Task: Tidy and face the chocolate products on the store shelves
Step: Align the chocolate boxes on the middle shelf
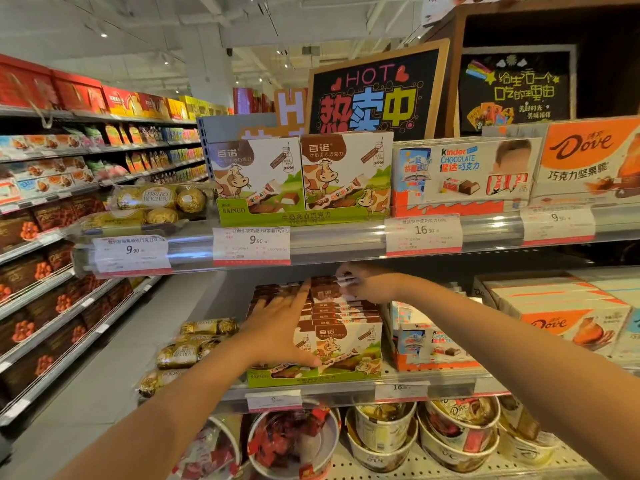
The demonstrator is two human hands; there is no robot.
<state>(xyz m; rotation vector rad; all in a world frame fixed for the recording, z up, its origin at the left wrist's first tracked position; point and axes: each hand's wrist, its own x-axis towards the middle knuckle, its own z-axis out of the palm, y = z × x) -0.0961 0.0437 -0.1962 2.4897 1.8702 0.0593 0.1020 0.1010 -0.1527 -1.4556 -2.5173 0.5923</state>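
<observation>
Left hand (277,322) flat on cardboard boxes (341,336) (glossy).

Two hands (277,327) — two chalkboard signs (377,91) — five price tags (251,245).

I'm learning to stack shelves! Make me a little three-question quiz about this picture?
1. True or false: the left hand lies flat on the cow-picture chocolate boxes.
2. Which product sits directly right of those boxes on the same shelf? A) Kinder boxes B) Ferrero Rocher packs C) paper tubs
3. Fill in: the right hand pinches a box at the ___ of the stack.

Key: 1 true; 2 A; 3 top.
</observation>
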